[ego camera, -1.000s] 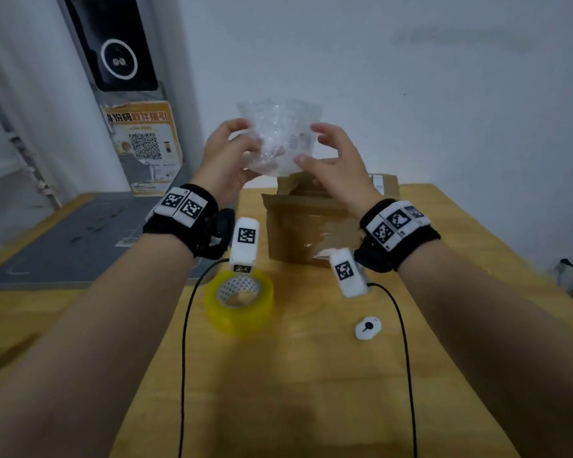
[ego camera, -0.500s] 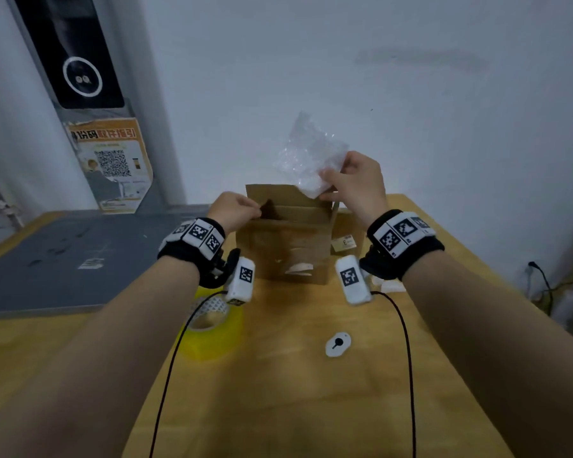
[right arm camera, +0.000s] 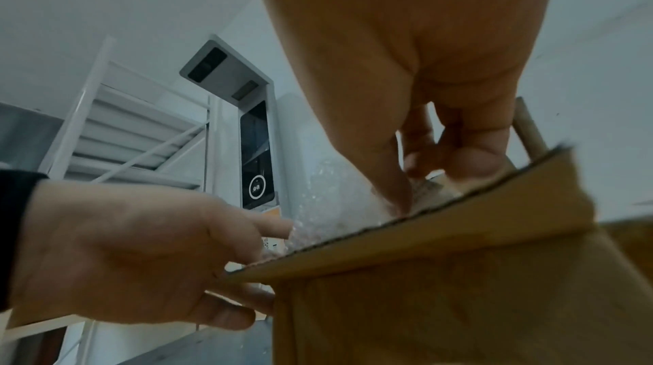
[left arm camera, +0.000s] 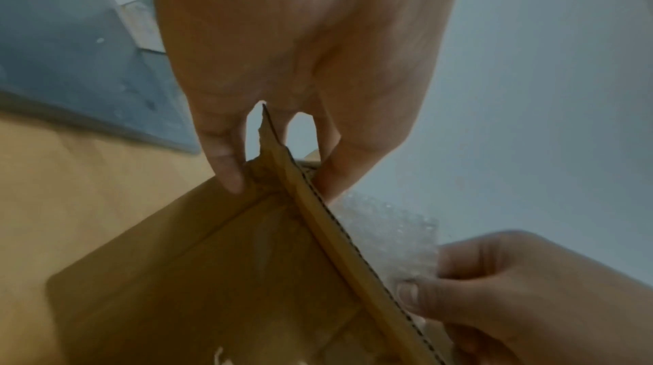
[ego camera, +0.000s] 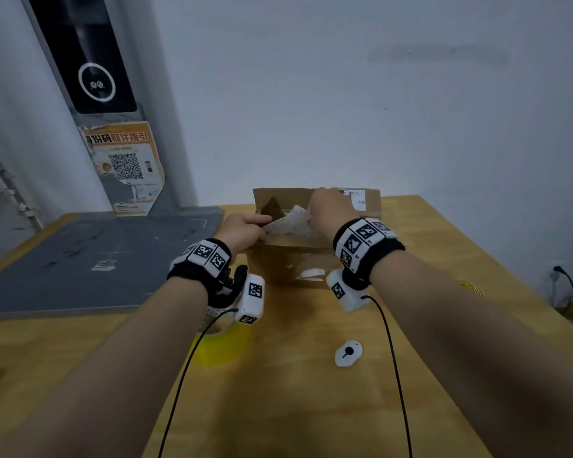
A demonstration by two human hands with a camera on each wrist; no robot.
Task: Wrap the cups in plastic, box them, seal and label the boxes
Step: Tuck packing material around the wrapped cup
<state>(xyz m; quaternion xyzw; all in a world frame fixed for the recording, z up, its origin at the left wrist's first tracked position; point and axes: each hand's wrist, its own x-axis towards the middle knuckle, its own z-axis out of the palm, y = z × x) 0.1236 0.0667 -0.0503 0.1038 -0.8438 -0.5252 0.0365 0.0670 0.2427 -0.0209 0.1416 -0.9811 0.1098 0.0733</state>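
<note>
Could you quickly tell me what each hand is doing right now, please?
Left hand: pinching the box corner.
Right hand: holding the bubble-wrapped cup in the box opening.

Cardboard box (ego camera: 295, 262): brown, corrugated, upright on the table, top open, flaps raised; white scuffs on the near face, a white printed label on the far right flap. Left hand (ego camera: 242, 231) pinches its near-left corner, thumb outside, fingers inside. Bubble-wrapped cup (ego camera: 290, 223): clear crinkled bundle, sitting in the box opening, partly above the rim, just right of the left hand and directly under the right hand (ego camera: 331, 206), whose fingers grip it from above.
</note>
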